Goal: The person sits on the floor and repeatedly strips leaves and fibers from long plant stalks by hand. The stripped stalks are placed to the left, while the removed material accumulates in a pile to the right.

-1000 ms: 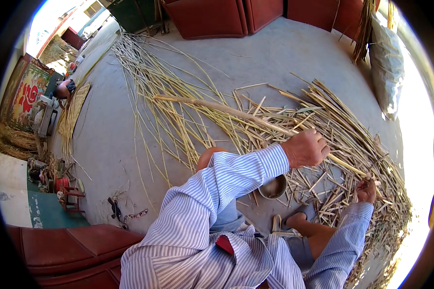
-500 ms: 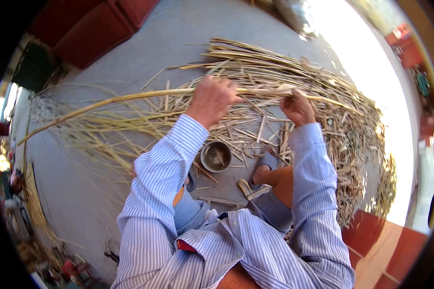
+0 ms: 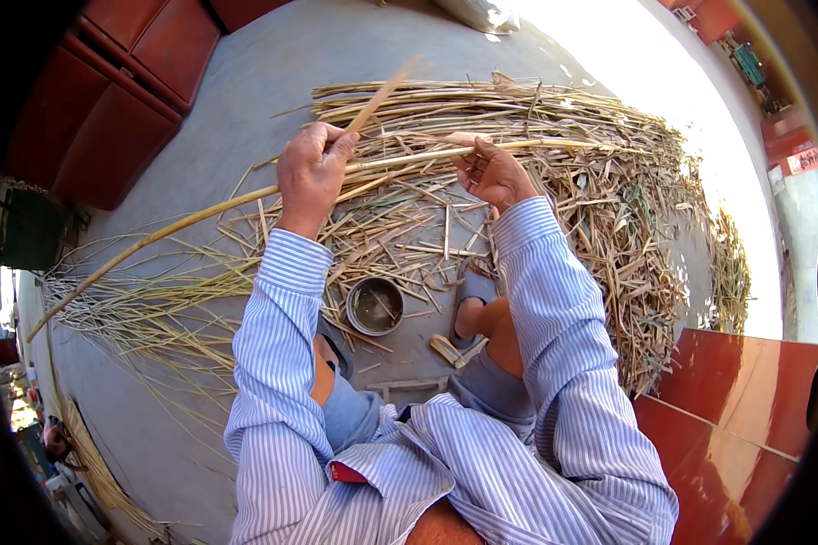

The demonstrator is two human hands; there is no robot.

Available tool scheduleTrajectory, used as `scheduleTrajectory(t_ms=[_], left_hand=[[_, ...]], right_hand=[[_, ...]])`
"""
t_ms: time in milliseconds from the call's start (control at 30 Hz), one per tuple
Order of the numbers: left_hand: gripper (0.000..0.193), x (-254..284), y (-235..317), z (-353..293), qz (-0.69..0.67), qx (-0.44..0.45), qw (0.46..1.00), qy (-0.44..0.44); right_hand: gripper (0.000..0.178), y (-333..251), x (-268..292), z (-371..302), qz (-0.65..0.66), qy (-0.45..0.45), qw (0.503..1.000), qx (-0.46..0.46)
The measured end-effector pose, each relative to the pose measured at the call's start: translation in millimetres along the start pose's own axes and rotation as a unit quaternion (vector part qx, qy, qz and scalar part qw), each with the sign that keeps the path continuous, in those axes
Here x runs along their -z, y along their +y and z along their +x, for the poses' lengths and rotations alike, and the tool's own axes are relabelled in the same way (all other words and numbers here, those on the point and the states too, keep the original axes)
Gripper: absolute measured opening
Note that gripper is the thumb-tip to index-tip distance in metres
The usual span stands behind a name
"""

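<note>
A long, slightly curved yellowish reed stalk (image 3: pixel 191 217) stretches across in front of me, from low on the left to the pile on the right. My left hand (image 3: pixel 313 177) is closed around it, and a flat tan strip of dry husk (image 3: pixel 377 98) sticks up from beside that thumb. Further right, my right hand (image 3: pixel 500 178) pinches the same stalk, where a pale piece of husk (image 3: pixel 460 139) stands off it. Part of the left grip is hidden behind the fingers.
Many reeds (image 3: pixel 409 102) lie bundled beyond my hands, with dry husks (image 3: pixel 623 245) heaped at right. A round metal bowl (image 3: pixel 374 306) stands between my feet. Thin yellow-green stems (image 3: pixel 154 300) spread leftward. Red sofas (image 3: pixel 109 100) stand far left; red tiles (image 3: pixel 732 381) are at right.
My left hand has moved left along the stalk, and a husk strip now rises from it. My right hand also sits further left. The whole view has shifted.
</note>
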State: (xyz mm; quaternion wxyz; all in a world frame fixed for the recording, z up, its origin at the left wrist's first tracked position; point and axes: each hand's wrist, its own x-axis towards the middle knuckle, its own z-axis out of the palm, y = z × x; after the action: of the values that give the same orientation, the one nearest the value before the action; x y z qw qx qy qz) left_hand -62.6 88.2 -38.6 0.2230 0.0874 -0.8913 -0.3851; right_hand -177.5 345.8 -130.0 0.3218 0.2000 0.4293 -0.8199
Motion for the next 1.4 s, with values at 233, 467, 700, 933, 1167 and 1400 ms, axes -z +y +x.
scheduleTrajectory(t_ms=[233, 467, 700, 933, 1167, 1400], left_hand=[[0.038, -34.8, 5.0, -6.8, 0.303, -0.254, 0.918, -0.013], [0.031, -5.3, 15.8, -9.8, 0.180, -0.162, 0.962, -0.126], [0.024, 64.3, -8.3, -24.7, 0.138, -0.075, 0.980, -0.122], [0.024, 103.5, -29.4, -32.3, 0.056, 0.018, 0.991, -0.124], [0.024, 56.6, 8.0, -34.2, 0.183, -0.166, 0.965, -0.094], [0.027, 77.8, -11.1, -42.1, 0.165, -0.078, 0.980, -0.084]], right_hand=[[0.022, 15.5, -23.3, -7.8, -0.057, -0.031, 0.997, -0.047], [0.019, -16.9, 8.0, -0.8, 0.051, -0.098, 0.991, 0.074], [0.024, -38.4, 36.6, -0.5, 0.133, -0.062, 0.982, 0.116], [0.024, -40.7, 59.6, 16.5, 0.133, 0.011, 0.983, 0.125], [0.023, 31.0, -59.9, -18.2, -0.011, -0.153, 0.988, 0.029], [0.021, -6.4, -24.2, -5.2, 0.003, -0.039, 0.988, 0.149]])
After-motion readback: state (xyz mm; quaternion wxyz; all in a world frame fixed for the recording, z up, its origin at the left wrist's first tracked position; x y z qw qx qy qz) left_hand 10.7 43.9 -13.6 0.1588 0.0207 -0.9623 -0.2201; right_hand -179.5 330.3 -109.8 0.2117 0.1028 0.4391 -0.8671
